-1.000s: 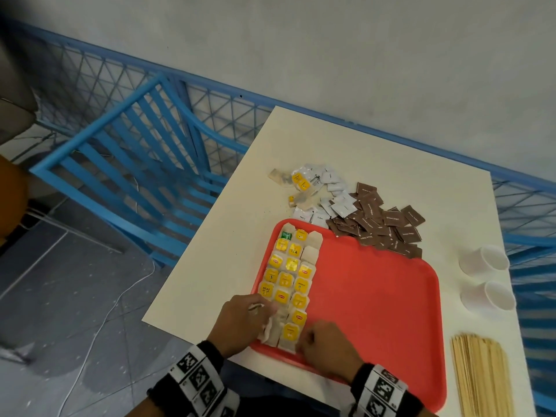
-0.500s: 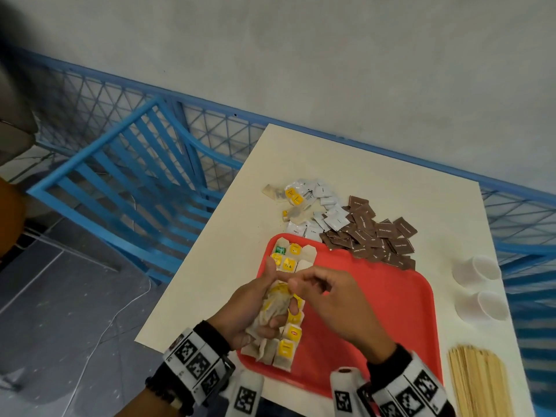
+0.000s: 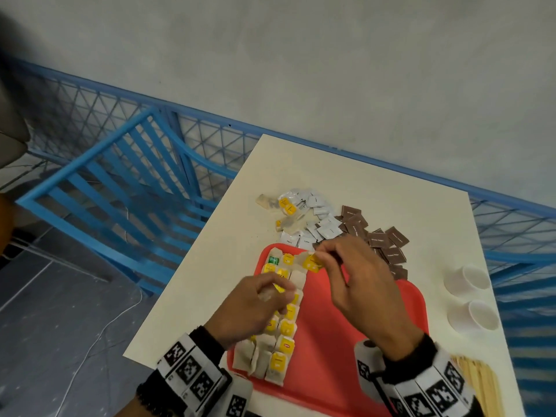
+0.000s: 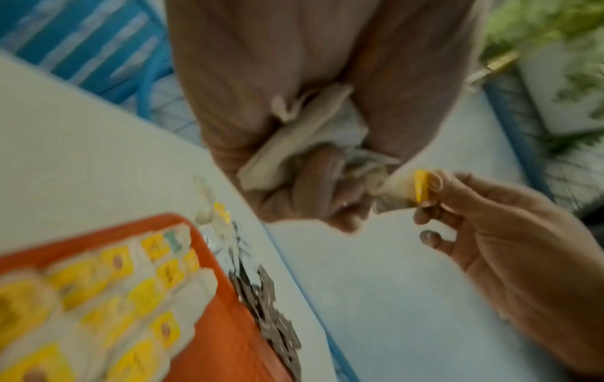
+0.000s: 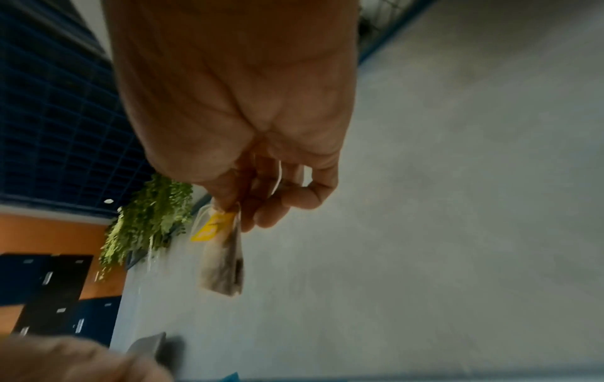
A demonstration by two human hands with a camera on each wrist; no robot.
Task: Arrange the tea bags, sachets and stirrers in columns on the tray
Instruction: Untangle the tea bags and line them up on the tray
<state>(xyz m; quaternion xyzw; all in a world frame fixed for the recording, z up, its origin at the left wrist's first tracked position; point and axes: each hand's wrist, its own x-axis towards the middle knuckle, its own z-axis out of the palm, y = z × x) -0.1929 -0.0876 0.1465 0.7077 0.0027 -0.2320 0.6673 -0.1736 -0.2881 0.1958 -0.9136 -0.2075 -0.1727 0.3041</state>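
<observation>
A red tray (image 3: 355, 335) lies on the cream table (image 3: 376, 191), with columns of yellow-tagged tea bags (image 3: 285, 329) down its left side. My right hand (image 3: 328, 260) pinches one tea bag (image 3: 310, 261) by its yellow tag above the tray's far left corner; the same tea bag (image 5: 222, 253) hangs from its fingers in the right wrist view. My left hand (image 3: 270, 291) grips a small bunch of tea bags (image 4: 304, 139) over the columns. Loose tea bags and white sachets (image 3: 304, 218) and brown sachets (image 3: 382, 239) lie beyond the tray. Wooden stirrers (image 3: 478, 383) lie at the near right.
Two white paper cups (image 3: 469, 299) stand to the right of the tray. A blue metal railing (image 3: 120, 182) runs to the left of the table and behind it. The table's left edge (image 3: 192, 257) drops to a grey floor.
Both hands rose from the tray's near end. The right hand drew one tea bag out of the left hand's bunch and carried it toward the tray's far end.
</observation>
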